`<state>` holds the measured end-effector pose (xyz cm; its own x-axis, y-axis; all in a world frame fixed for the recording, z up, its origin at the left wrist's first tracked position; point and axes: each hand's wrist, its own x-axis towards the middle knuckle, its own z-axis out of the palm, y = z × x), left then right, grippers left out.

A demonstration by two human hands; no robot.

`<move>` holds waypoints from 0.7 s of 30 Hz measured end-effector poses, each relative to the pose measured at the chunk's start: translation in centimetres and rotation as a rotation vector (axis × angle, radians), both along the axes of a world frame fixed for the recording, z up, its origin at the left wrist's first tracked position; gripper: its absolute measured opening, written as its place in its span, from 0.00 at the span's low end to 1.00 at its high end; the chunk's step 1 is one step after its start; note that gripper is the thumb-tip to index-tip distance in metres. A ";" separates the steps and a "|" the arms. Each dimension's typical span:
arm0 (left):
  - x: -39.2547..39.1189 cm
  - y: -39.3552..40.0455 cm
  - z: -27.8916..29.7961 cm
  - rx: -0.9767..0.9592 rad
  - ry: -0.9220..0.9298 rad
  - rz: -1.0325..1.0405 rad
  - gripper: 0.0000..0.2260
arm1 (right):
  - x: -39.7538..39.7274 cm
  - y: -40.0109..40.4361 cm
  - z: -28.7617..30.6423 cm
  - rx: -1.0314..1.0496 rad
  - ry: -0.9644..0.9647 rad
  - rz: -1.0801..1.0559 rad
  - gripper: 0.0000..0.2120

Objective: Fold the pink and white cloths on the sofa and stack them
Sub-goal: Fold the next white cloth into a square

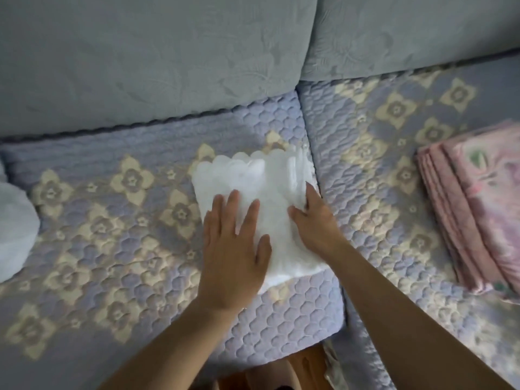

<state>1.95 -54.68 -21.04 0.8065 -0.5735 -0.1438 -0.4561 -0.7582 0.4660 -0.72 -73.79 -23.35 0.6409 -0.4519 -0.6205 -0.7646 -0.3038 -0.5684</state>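
Head view: left hand (233, 249) presses white cloth (270, 175) flat, fingers straight; right hand (315, 220) fingers pinch its edge.

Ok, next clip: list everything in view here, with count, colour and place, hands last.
white cloth: one, white with a scalloped far edge, folded, on the left seat cushion.
pink cloth: one, pink with a floral print, folded, on the right seat cushion at the frame's right edge.
seat covers: two, lilac quilted with cream flowers.
back cushions: two, grey-green, behind the seats.
pale object: one, whitish, at the far left edge; cannot identify.
left hand: flat on the white cloth.
right hand: at the cloth's right edge, fingers curled on it.
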 end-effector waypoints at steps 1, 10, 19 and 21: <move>-0.2 -0.2 -0.7 0.115 -0.021 -0.076 0.26 | -0.4 -0.1 -0.5 -0.081 0.035 0.089 0.25; -1.8 -3.7 -4.9 0.305 -0.126 -0.089 0.37 | 0.3 3.8 1.2 -0.518 -0.364 0.425 0.28; -1.9 -4.0 -5.6 0.297 -0.109 -0.087 0.29 | 0.3 -1.3 -6.1 -0.401 -0.150 0.162 0.31; -1.5 -3.4 -4.9 0.170 -0.079 -0.048 0.29 | 0.7 -1.4 -4.9 -0.405 -0.089 0.149 0.32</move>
<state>0.43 -58.03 -25.92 0.7914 -0.5844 -0.1792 -0.5237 -0.7994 0.2944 -0.04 -75.19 -28.27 0.7602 -0.5461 -0.3519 -0.6493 -0.6189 -0.4420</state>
